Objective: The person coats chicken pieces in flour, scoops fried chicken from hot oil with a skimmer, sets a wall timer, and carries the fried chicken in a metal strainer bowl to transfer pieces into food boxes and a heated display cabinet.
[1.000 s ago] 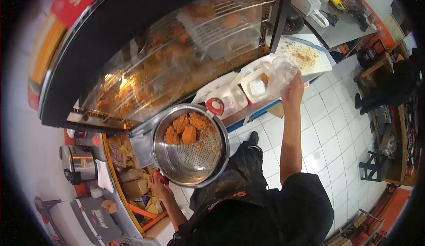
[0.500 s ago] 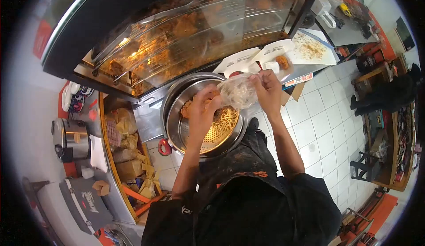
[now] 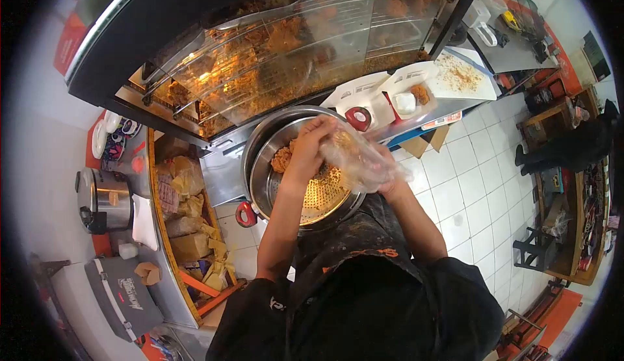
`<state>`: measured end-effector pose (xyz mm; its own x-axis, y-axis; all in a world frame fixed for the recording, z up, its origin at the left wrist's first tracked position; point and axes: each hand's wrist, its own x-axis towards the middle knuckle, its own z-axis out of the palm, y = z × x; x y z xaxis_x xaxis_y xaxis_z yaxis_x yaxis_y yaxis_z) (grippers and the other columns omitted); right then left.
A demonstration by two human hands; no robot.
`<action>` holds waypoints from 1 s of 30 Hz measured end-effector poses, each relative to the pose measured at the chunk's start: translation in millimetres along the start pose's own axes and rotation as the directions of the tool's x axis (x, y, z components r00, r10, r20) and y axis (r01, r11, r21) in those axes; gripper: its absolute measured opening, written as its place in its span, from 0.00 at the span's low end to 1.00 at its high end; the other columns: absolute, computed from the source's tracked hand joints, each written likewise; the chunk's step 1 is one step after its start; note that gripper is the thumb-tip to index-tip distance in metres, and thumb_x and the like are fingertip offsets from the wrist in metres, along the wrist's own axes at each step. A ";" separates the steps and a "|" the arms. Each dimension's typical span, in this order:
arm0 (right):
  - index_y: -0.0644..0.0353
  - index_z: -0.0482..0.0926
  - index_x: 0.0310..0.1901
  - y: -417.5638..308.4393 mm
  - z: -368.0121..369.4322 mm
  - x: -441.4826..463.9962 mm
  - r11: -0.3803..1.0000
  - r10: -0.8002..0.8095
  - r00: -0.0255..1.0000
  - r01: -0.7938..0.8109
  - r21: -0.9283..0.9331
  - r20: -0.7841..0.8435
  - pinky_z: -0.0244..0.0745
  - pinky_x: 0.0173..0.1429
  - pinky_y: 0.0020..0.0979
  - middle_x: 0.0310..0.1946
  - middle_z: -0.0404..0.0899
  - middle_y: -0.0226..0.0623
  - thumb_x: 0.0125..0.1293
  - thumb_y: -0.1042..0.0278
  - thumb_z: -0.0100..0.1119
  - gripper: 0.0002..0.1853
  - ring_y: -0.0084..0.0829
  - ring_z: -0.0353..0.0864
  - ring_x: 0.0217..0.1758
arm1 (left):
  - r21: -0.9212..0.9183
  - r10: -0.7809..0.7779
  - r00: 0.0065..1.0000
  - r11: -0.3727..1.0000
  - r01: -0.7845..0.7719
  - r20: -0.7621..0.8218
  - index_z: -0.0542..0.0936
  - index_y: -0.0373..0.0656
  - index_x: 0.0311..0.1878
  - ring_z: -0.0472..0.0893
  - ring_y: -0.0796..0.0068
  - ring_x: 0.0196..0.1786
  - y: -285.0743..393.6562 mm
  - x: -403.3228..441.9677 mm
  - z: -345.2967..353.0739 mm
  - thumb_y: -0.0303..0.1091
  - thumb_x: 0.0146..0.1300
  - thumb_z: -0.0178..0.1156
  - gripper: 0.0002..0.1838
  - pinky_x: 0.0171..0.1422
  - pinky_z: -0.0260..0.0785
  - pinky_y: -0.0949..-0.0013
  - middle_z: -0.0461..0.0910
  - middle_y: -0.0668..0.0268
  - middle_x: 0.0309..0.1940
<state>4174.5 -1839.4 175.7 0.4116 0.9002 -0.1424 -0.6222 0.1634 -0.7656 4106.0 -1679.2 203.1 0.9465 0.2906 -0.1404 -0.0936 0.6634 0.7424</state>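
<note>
A clear plastic bag stretches between my two hands above a steel steamer pot. My left hand pinches the bag's upper left end, its fingers curled. Around the lower right part of the bag is my right hand, its fingers partly hidden behind the plastic. Something golden shows faintly in the bag near my left fingers; I cannot make out what it is. Below, pieces of fried chicken lie in the perforated pot insert, beside my left wrist. The pot has a red handle.
A glass-fronted display cabinet with fried chicken stands ahead. Before it are open cardboard boxes, one with a white packet and a chicken piece. A crumb-strewn white board lies right. A rice cooker stands left.
The bag has gone from bunched up to stretched out. My right hand has dropped lower, and my left hand has moved up and right onto the bag.
</note>
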 end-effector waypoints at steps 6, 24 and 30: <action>0.65 0.66 0.56 -24.5 10.5 2.5 0.997 -0.060 0.991 0.053 0.063 0.122 0.71 0.49 0.22 0.38 0.76 0.34 0.59 0.72 0.55 0.22 0.24 0.76 0.39 | 0.291 0.075 0.943 0.941 -0.176 0.325 0.77 0.37 0.39 0.73 0.80 0.45 -37.4 -12.0 -0.2 0.28 0.56 0.57 0.08 0.47 0.67 0.74 0.75 0.70 0.41; 0.51 0.51 0.68 -153.6 -130.7 60.3 0.677 -0.715 0.615 0.492 -0.548 -0.332 0.44 0.70 0.47 0.67 0.54 0.39 0.67 0.40 0.31 0.33 0.36 0.53 0.69 | 0.670 0.197 0.977 0.716 -0.196 0.075 0.76 0.34 0.37 0.76 0.80 0.29 -47.2 -14.6 55.5 0.28 0.63 0.54 0.06 0.37 0.69 0.76 0.77 0.66 0.25; 0.58 0.57 0.64 -167.9 -209.7 150.2 0.390 -0.793 0.507 -0.006 -0.921 -0.339 0.53 0.65 0.40 0.63 0.61 0.43 0.67 0.45 0.34 0.31 0.38 0.61 0.64 | 0.723 0.442 0.780 0.690 0.019 -0.443 0.77 0.36 0.36 0.74 0.81 0.31 -3.9 -74.9 23.9 0.29 0.63 0.55 0.06 0.39 0.67 0.77 0.77 0.68 0.28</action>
<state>4480.4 -1816.3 151.4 0.9274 0.1901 0.3220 0.3682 -0.3140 -0.8751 4042.9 -1720.0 226.4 0.5604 0.8251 -0.0716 0.1772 -0.0350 0.9835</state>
